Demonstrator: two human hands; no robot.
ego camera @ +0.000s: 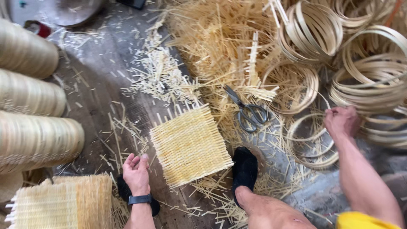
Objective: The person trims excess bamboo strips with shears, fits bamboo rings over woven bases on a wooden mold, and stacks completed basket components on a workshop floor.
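A strip of bare floor [91,91] runs open between the stacked rolls [29,106] at left and the woven mat [190,145]. To the right, passage narrows: a heap of bamboo slivers [212,46], scissors [248,111] and piled bamboo hoops [373,80] crowd the ground, where the right hand [341,121] reaches among rings. A finished mat stack [59,203] blocks the near-left corner beside the left hand [136,171].

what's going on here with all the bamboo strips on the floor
A person sits over a square woven bamboo mat lying on the floor. Their left hand rests open beside it, while the right hand reaches into a pile of bamboo hoops. Scissors lie untouched among the loose strips, and finished mats are stacked at lower left.
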